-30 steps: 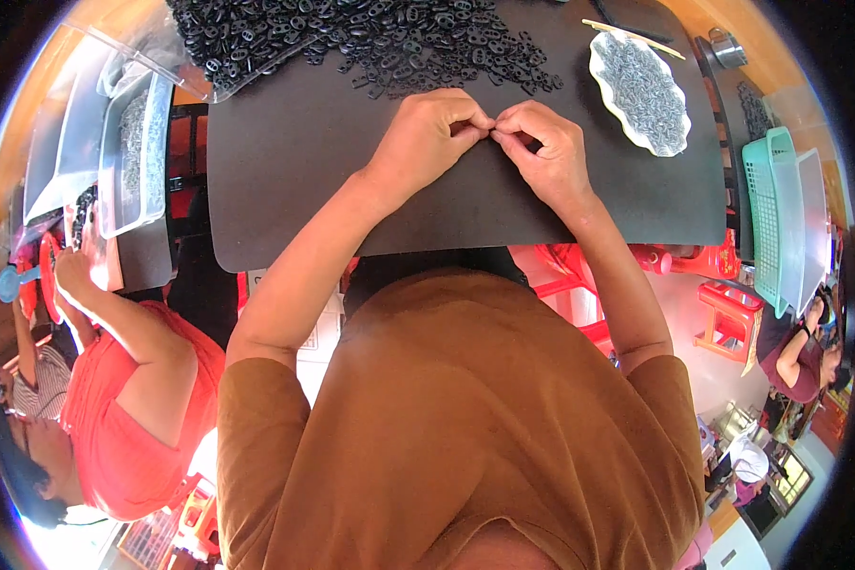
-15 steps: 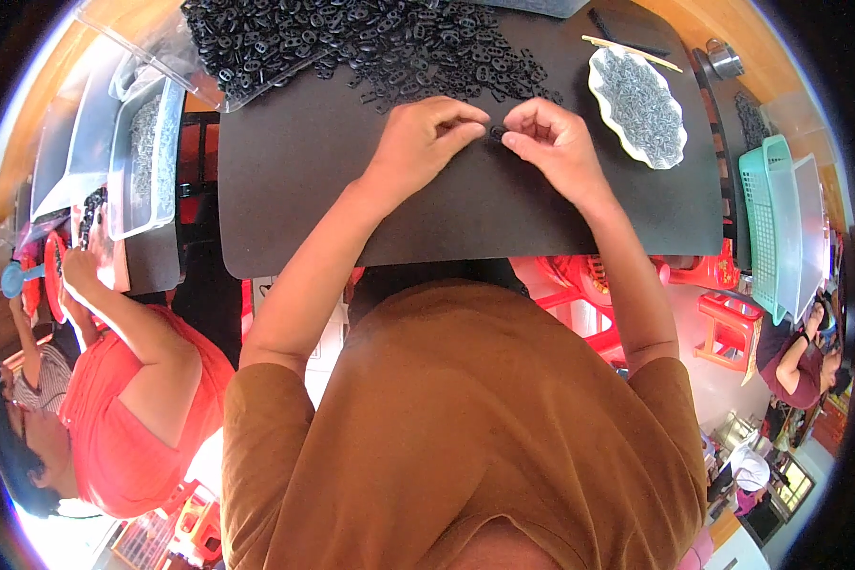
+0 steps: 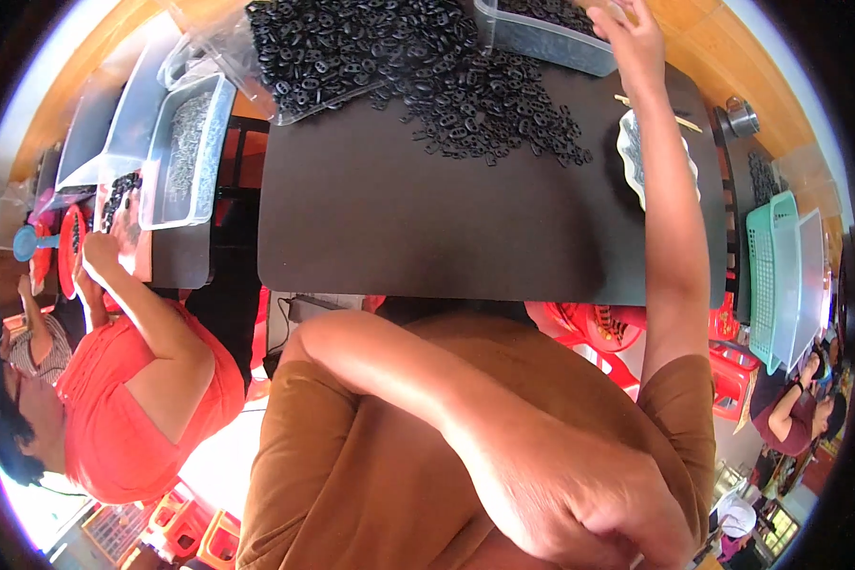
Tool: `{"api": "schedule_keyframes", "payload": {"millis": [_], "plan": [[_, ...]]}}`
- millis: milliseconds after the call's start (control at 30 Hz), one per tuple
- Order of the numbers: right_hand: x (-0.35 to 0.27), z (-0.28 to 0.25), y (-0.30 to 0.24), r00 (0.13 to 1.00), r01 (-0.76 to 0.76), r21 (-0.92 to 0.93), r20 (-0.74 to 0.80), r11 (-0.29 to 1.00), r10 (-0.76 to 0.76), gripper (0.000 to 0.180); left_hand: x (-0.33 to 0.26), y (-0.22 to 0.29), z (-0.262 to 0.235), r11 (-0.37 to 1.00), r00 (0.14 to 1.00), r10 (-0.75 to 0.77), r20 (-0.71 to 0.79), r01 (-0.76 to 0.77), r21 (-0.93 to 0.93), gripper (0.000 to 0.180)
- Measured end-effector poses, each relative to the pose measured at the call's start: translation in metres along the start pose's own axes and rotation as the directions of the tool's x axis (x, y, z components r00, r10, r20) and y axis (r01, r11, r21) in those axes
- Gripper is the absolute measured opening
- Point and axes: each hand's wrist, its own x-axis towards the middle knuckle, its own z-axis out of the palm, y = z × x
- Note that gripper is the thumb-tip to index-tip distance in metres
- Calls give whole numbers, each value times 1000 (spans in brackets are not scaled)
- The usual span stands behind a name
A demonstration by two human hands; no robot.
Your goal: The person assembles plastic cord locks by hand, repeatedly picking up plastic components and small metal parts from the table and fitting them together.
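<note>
We are seeing a solid, warm brown shirt [image 3: 380,480] of soft, matte-looking cloth, its tone deepening in the shaded parts. Long, shallow creases are running along its front. The left sleeve [image 3: 299,418] and the right sleeve [image 3: 681,408] are matching it in colour, both ending short, above the elbow, and fitting loosely around the upper arms. Beyond the hems, the left forearm [image 3: 427,380] and right forearm [image 3: 670,199] are showing bare, narrowing toward the wrists; the left hand [image 3: 589,503] and right hand [image 3: 638,52] are likewise showing uncovered.
</note>
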Motion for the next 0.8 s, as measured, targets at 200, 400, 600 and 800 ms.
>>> {"api": "schedule_keyframes", "payload": {"millis": [200, 400, 600, 800], "plan": [[-88, 60, -1, 917, 353, -308, 301, 884, -261, 14, 9, 1, 15, 969, 997, 55, -51, -65, -240, 20], [-109, 54, 14, 870, 411, -412, 444, 813, -214, 15, 1, -22, 5, 990, 999, 17, 47, -10, -139, 14], [-110, 58, 10, 840, 434, -474, 521, 766, -153, 14, -1, -18, 1, 986, 989, -115, 91, 125, -114, 13], [-105, 64, 16, 867, 415, -547, 480, 727, -134, 17, 2, -27, 15, 984, 995, 85, -44, -91, -156, 17]]}}
